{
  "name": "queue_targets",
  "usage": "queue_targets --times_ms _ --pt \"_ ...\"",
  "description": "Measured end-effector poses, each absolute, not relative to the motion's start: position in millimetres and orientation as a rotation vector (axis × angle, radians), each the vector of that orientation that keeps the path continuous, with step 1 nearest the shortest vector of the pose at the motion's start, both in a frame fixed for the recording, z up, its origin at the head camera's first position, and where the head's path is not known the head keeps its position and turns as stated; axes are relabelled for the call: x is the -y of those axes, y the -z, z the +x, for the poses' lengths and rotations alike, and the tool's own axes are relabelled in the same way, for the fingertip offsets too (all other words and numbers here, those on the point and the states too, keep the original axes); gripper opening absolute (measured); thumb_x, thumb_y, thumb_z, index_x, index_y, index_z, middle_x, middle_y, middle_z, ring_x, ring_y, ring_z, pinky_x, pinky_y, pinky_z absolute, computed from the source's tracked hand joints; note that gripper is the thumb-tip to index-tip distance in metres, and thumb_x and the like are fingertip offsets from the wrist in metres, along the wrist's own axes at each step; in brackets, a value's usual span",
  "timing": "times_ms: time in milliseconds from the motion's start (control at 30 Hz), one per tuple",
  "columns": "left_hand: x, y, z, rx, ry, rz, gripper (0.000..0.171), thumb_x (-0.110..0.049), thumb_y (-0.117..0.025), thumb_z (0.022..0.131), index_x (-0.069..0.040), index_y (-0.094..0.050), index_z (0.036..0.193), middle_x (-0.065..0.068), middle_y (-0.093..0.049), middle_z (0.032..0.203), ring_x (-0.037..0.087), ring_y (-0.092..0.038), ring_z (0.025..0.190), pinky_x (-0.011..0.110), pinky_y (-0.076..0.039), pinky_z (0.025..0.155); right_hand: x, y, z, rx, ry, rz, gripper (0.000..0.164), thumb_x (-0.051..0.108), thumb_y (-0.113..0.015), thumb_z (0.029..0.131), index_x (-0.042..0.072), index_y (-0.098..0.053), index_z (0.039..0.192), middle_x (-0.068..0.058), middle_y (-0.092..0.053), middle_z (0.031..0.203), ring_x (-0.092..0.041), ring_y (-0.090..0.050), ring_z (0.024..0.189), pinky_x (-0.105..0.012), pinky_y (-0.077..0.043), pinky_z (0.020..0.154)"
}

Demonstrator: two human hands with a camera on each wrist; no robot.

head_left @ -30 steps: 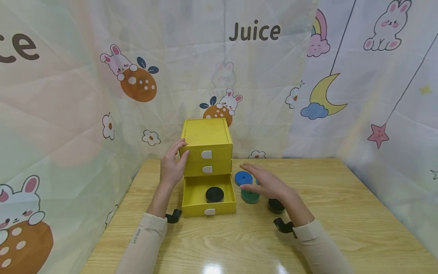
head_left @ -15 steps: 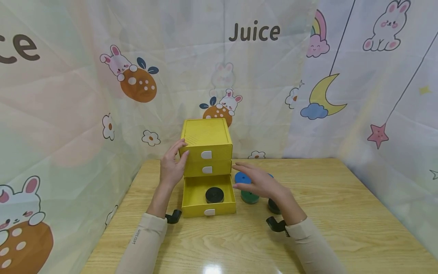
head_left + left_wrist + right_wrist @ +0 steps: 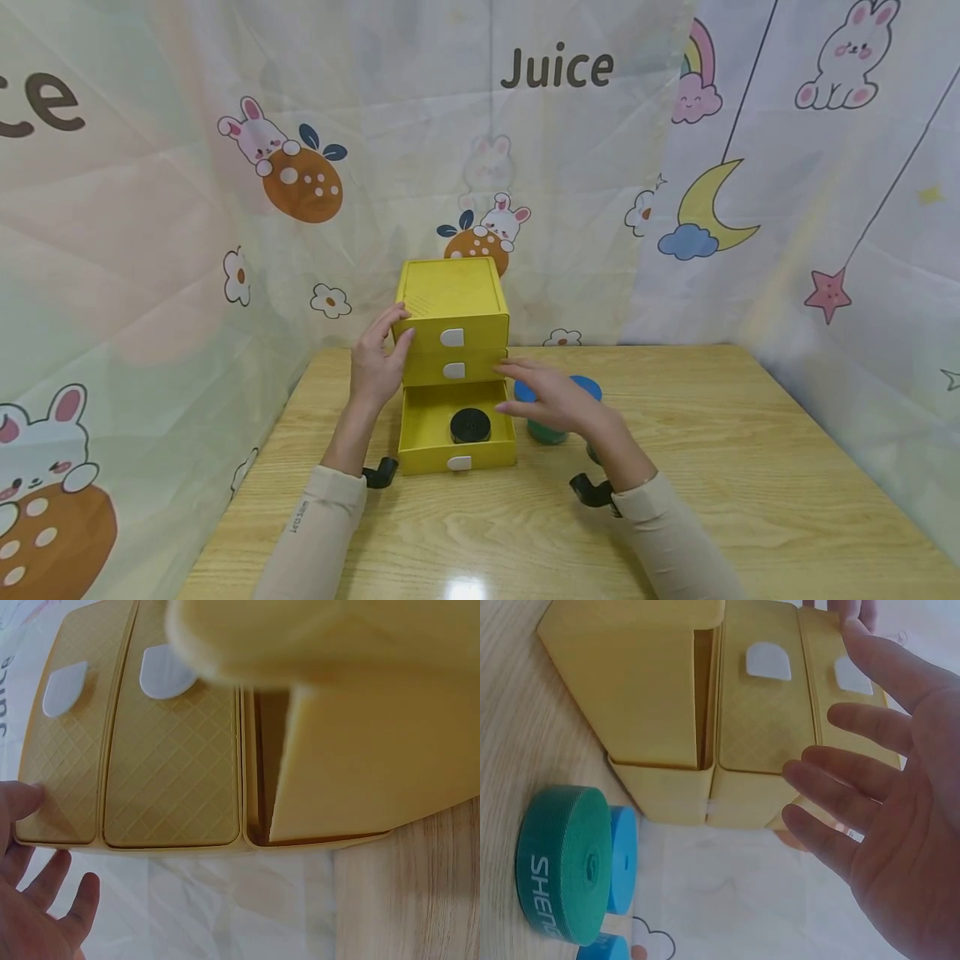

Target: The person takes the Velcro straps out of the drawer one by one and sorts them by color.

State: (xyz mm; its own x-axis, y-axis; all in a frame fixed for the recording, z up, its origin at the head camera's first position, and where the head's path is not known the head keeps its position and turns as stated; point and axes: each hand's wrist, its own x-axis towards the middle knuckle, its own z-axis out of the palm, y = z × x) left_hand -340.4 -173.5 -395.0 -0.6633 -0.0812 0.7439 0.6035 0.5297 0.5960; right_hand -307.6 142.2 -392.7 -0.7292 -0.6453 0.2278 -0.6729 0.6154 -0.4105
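Note:
A yellow drawer cabinet (image 3: 452, 287) has three drawers with white tabs. Its bottom drawer (image 3: 422, 458) is pulled out and holds a black tape roll (image 3: 470, 425). My left hand (image 3: 377, 362) rests at the cabinet's upper left side. Its thumb touches the top drawer's front, the other fingers loosely spread in the left wrist view. Palm side on, my right hand (image 3: 915, 817) shows spread fingers with nothing held. In the head view, its fingertips are beside the cabinet's right side, near the middle drawer (image 3: 420, 367); contact is unclear.
Right of the cabinet, under my right hand, lie a green tape roll (image 3: 562, 862) and blue tape rolls (image 3: 587, 386), partly hidden. My right wrist nearly covers another black roll (image 3: 592, 452). Printed cloth (image 3: 570, 208) surrounds the wooden table (image 3: 465, 533).
My right hand has moved left from above the tape rolls to the cabinet's right side. My left hand, the cabinet and the pulled-out drawer have stayed put.

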Motion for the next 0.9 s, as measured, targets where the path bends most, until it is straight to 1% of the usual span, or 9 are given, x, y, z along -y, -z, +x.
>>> queue_targets --times_ms 300,533,767,900 --pt "172.3 394.0 -339.4 2.033 1.169 -0.418 0.023 -0.012 -0.071 0.099 -0.01 -0.071 0.123 0.002 -0.065 0.145 0.024 -0.059 0.138 0.051 -0.052 0.107 -135.7 390.9 -302.9 2.772 -0.738 1.174 0.065 0.047 -0.066 0.101 0.011 -0.051 0.154 -0.015 -0.045 0.162 -0.037 -0.042 0.15 -0.058 -0.039 0.119" --pt "172.7 393.8 -339.4 2.033 1.161 -0.418 0.023 -0.012 -0.071 0.099 -0.009 -0.071 0.122 0.003 -0.065 0.145 0.025 -0.059 0.138 0.053 -0.053 0.106 -126.5 389.8 -303.7 2.781 -0.724 1.197 0.065 0.047 -0.066 0.101 0.011 -0.052 0.153 -0.013 -0.047 0.161 -0.036 -0.043 0.15 -0.057 -0.04 0.119" --pt "173.0 394.6 -340.7 2.028 1.161 -0.427 0.024 -0.011 -0.071 0.099 -0.009 -0.071 0.123 0.003 -0.065 0.145 0.025 -0.059 0.138 0.053 -0.053 0.106 -119.8 389.5 -304.6 2.745 -0.676 1.26 0.053 0.031 -0.067 0.103 0.008 -0.056 0.149 -0.017 -0.051 0.157 -0.037 -0.048 0.146 -0.055 -0.044 0.117" --pt "173.2 394.7 -340.7 2.026 1.161 -0.427 0.024 -0.011 -0.072 0.099 -0.009 -0.071 0.123 0.004 -0.065 0.145 0.025 -0.059 0.138 0.053 -0.053 0.106 -116.3 389.5 -304.8 2.73 -0.651 1.278 0.05 0.029 -0.065 0.104 0.008 -0.056 0.149 -0.015 -0.052 0.157 -0.035 -0.05 0.145 -0.051 -0.045 0.116"
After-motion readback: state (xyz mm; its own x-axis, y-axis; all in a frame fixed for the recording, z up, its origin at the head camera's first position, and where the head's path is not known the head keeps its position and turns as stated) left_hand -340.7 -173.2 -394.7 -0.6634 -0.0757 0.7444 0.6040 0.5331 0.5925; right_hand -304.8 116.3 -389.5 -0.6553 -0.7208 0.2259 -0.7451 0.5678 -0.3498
